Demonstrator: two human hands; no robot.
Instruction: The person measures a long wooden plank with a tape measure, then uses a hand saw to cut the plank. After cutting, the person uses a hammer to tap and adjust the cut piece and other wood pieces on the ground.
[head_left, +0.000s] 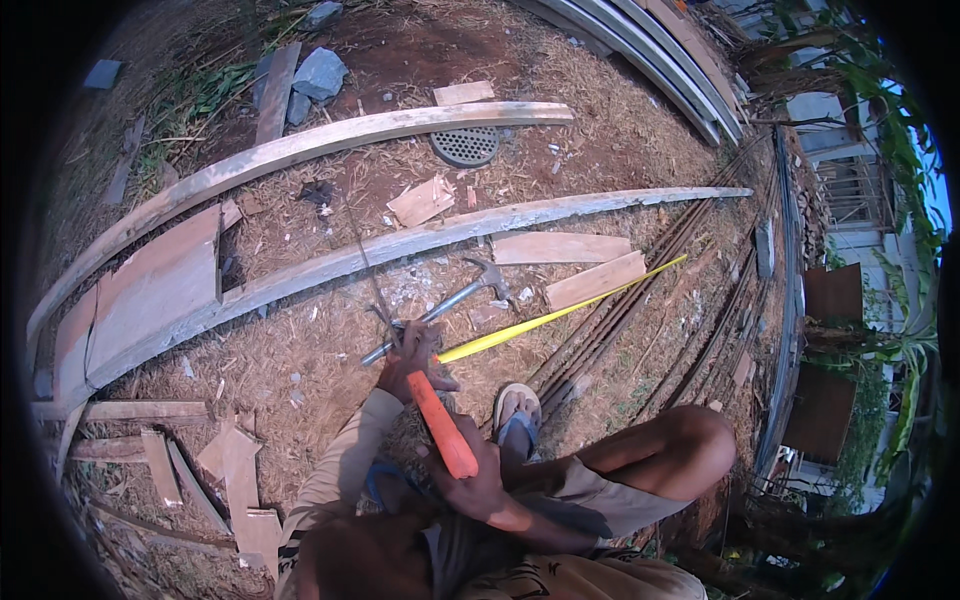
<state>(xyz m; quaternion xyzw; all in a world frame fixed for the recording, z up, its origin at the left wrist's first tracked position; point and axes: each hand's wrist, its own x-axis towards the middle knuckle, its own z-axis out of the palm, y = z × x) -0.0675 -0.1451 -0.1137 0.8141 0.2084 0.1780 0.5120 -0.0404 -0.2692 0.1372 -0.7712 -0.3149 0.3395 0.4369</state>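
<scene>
My left hand (pixel 405 362) is closed low over the ground, with its fingers curled. The near end of a yellow measuring tape blade (pixel 560 320) meets it, and a thin dark rod (pixel 365 260) rises beyond its fingers. What these fingers grip is partly hidden. My right hand (pixel 478 488), nearer my body, is closed on a long orange-red handle (pixel 440 425), whose far end reaches my left hand. Just beyond the left hand lies a claw hammer (pixel 487 275) with a metal shaft, its head pointing away to the right.
Two long timber beams (pixel 480 215) cross the ground ahead, with a board (pixel 165 265) between them at left. Wood offcuts (pixel 597 280) lie about. Long rusty bars (pixel 610 320) run along the right. A round perforated grey disc (pixel 465 146) and stone blocks (pixel 320 73) lie beyond.
</scene>
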